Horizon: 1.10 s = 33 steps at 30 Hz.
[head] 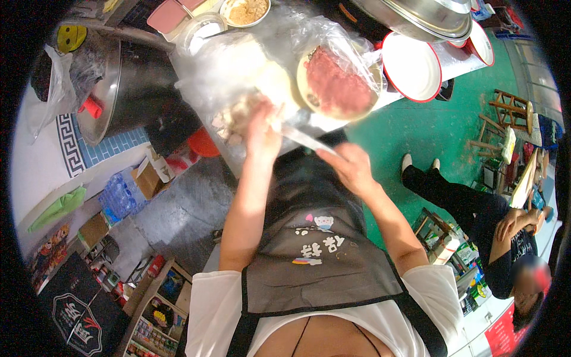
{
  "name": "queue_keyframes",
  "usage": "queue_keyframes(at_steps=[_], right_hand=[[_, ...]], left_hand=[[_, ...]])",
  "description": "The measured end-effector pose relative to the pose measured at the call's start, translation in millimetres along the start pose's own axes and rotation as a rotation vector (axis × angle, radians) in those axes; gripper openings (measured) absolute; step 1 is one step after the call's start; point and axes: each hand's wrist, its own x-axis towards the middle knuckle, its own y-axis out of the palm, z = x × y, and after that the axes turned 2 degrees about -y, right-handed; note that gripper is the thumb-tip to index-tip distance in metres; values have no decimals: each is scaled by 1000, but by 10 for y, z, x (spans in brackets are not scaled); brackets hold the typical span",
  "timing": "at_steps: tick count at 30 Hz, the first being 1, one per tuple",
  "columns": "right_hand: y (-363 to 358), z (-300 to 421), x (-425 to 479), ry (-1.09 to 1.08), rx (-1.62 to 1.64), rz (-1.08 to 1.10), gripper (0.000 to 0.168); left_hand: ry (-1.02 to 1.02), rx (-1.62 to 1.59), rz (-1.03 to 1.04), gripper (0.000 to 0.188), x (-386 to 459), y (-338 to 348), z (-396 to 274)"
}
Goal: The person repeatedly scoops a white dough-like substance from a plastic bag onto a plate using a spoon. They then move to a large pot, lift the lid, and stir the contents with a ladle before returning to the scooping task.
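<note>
My right hand [354, 167] grips a flat, pale stick-like tool [308, 138], perhaps a spatula or a knife. Its far end meets the fingers of my left hand [263, 129], which are curled around a small pale piece [275, 119], blurred and possibly dough. Just left of that hand, several pale lumps [227, 122] lie on the metal table [279, 15]. Beyond it spreads a whitish mass under plastic film [232, 58], washed out by glare. A round bowl [308, 91] of pink minced meat [339, 82] stands to the right, partly covered by a clear plastic bag [330, 33].
Red-rimmed white enamel basins [412, 67] and a large steel pot [428, 20] stand at the far right. A bowl of tan paste [245, 11] sits at the back. Leftward is a big steel vat [113, 89]. A seated person [473, 201] is on the right, near wooden stools [513, 111].
</note>
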Motion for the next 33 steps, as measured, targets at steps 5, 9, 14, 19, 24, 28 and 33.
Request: queue_keyframes(at_steps=[5,9,14,19,24,28,33], right_hand=[[66,26,146,31,13,23,36],[-35,70,169,27,105,51,35],[-446,-108,90,320,-289,49,34],[-418,-215,133,424,-304,54,29],[-299,-105,102,469,-87,29,22],[-313,-163,49,561,9,-30,22],[-223,-121,32,702,252,-118,22]], left_hand=[[-41,-144,166,12,-223,-19,139],[15,32,297,2,14,-558,142],[531,496,-42,15,89,-788,-225],[1390,1873,-6,30,69,-496,-156],[1210,1984,119,25,467,-413,360],[1348,2102,299,16,474,-255,379],[1495,2115,506,10,580,-273,218]])
